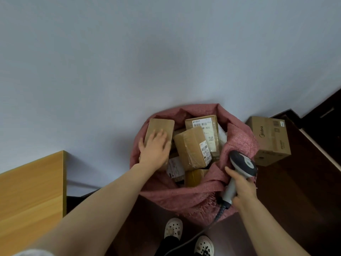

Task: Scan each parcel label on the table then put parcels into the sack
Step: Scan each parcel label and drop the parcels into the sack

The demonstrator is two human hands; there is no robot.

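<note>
Parcels (pixel 191 146) fill the sack (pixel 239 141) nearly to its mouth, so most of the job looks done. Left hand (pixel 154 150), grip released, presses a brown parcel (pixel 159 126) flat-palmed into the sack's left side. Right hand (pixel 243 189), at the sack's right rim, grasps the scanner (pixel 242 163). Only a table (pixel 31 191) corner shows, left of the sack; what remains cannot be told.

1. The sack (pixel 193 196) mouth is crowded, with parcels stacked close to the rim and a taped parcel (pixel 191 146) wedged across the middle.
2. The left hand (pixel 154 150) lies flat on a plain parcel (pixel 160 126), blocking the mouth's left side.
3. On the right rim, the right hand (pixel 243 189) grips the scanner (pixel 241 163).
4. A cardboard box (pixel 271 141) crowds the sack's right side; open floor separates the sack from the table (pixel 31 191).
</note>
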